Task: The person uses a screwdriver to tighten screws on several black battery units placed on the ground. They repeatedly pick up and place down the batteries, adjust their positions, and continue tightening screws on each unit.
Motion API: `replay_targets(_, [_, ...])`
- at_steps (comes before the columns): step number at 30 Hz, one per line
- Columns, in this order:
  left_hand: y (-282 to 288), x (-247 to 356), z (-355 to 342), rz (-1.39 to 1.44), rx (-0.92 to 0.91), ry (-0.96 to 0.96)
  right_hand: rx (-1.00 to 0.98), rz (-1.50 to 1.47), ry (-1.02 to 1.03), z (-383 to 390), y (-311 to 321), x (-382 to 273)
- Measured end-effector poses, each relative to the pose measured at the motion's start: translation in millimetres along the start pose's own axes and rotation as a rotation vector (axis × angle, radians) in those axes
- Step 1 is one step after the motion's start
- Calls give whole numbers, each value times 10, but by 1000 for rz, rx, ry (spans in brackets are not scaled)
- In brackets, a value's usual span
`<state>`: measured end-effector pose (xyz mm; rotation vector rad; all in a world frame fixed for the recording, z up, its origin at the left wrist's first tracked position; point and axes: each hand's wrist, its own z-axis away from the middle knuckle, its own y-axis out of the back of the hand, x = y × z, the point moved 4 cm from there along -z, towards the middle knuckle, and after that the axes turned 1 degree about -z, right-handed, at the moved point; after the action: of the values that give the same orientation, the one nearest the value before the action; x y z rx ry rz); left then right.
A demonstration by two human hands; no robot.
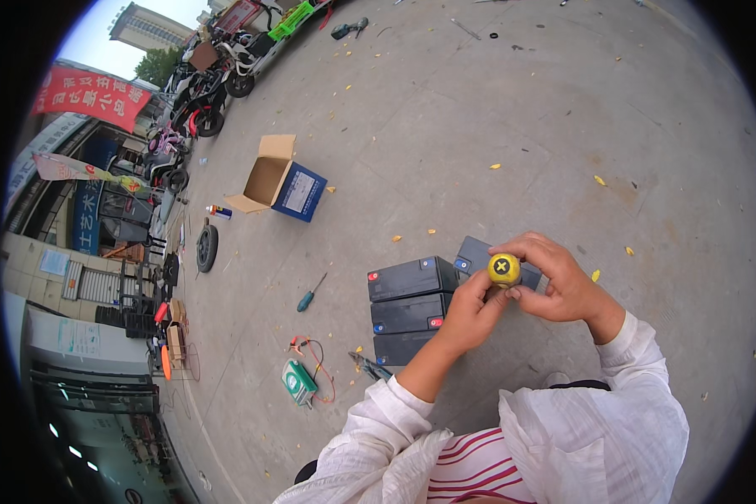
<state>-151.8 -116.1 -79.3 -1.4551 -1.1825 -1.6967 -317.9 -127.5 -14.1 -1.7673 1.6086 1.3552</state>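
Both of my hands meet around a screwdriver [504, 269], seen end-on, its round yellow handle end marked with a dark cross. My left hand [470, 312] pinches it from the left, and my right hand [561, 281] curls its fingers and thumb about it from the right. The shaft and tip are hidden. Under the hands sits a dark grey battery [472, 254], partly covered by them. To its left, three more batteries lie side by side: a far one [407, 280], a middle one [407, 315] and a near one [399, 348], with red or blue terminals showing.
Left of the batteries are a teal-handled screwdriver [307, 298], a green tester [298, 382] with red and black leads, and pliers [368, 364]. Farther off stand an open blue carton [300, 193], a tyre [207, 246] and a spray can [220, 212]. Parked scooters [202, 118] line the shopfronts.
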Motion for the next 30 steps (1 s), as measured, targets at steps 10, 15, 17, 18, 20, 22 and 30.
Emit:
replay_targets(10, [-44,1,33,101,-6,143,-105,-22,-92,121,-53,266])
replay_targets(15, [4,63,-16,60,9,137,-129,-193,-204,144,-103,299])
replay_targets(17, [18,91,-13,9,23,138,-143,-227,-243,159,-131,309])
replay_targets(18, [19,116,-9,-15,29,143,-150,-247,-267,180,-148,316])
replay_targets(20, [108,197,-37,-87,-13,212,-158,-225,-298,148,-131,345])
replay_targets(22, [238,212,-9,64,18,184,-166,-224,-346,186,-131,393])
replay_targets(30, [168,656,-89,92,106,-36,-188,-342,-400,337,-210,633])
